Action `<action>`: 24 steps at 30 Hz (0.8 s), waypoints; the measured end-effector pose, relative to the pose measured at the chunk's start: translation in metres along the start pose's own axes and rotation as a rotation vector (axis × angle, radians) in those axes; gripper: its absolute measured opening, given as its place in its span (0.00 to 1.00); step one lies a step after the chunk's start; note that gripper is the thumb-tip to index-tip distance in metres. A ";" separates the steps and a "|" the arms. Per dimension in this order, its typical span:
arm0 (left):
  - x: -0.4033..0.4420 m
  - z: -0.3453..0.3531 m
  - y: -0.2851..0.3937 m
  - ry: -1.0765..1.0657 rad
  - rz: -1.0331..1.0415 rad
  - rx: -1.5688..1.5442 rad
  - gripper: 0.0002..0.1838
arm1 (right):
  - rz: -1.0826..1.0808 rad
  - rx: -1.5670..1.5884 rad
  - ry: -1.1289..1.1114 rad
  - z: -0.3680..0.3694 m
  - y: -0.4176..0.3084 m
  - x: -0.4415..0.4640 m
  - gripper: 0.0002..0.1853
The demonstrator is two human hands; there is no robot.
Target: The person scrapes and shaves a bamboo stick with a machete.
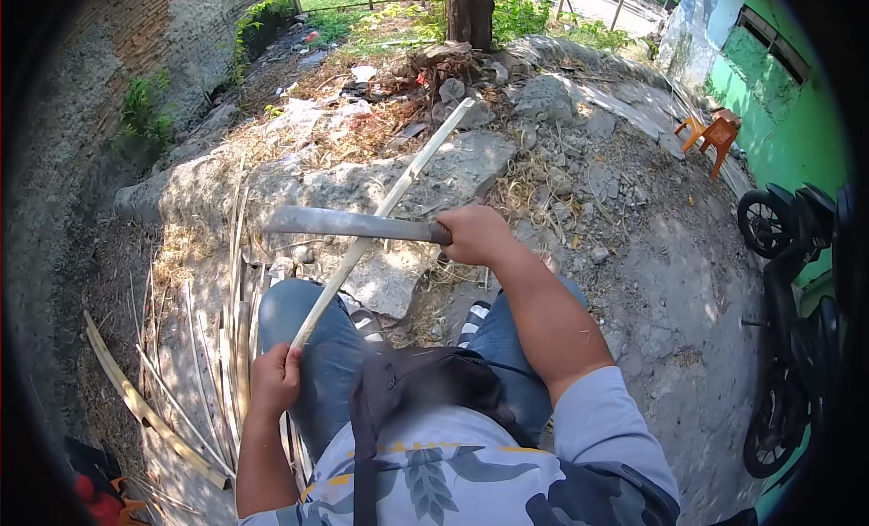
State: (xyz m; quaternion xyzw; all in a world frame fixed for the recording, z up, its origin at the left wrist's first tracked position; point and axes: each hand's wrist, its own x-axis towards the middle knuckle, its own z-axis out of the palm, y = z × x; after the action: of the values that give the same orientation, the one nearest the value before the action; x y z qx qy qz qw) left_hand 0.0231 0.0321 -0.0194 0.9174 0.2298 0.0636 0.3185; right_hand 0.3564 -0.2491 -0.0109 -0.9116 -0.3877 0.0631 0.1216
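My right hand [473, 236] is closed round the dark handle of a machete [353, 223]. Its long grey blade points left and crosses over a pale bamboo strip [398, 189]; whether blade and strip touch, I cannot tell. My left hand [274, 381] grips the lower end of that strip beside my left knee. From there the strip slants up and away to the right, its far end above a broken concrete slab [471, 164]. More split bamboo strips [240, 345] lie on the ground left of my left leg.
A curved bamboo piece [149, 416] lies at the far left. Rubble and dry litter [362, 119] cover the ground ahead, around a tree trunk [470, 14]. Orange chairs [720, 138] and parked motorbikes [787, 345] stand right, by a green wall [760, 82].
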 end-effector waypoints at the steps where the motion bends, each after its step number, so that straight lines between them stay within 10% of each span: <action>1: 0.000 -0.001 0.001 -0.011 -0.010 0.011 0.19 | -0.045 -0.017 -0.093 -0.003 -0.013 -0.001 0.12; 5: 0.000 0.000 -0.007 0.015 0.030 0.108 0.19 | -0.354 -0.055 -0.094 0.023 -0.035 0.006 0.09; 14: -0.001 0.002 -0.005 0.011 0.027 0.010 0.17 | 0.288 0.182 0.124 0.004 0.037 0.013 0.13; 24: -0.002 0.000 -0.010 -0.002 0.028 0.052 0.16 | -0.226 -0.080 -0.105 0.000 -0.034 0.004 0.11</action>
State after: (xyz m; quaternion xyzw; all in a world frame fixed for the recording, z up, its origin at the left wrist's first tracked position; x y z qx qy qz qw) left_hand 0.0173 0.0381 -0.0250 0.9286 0.2183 0.0612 0.2936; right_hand 0.3356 -0.2240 -0.0020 -0.8617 -0.4958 0.0813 0.0711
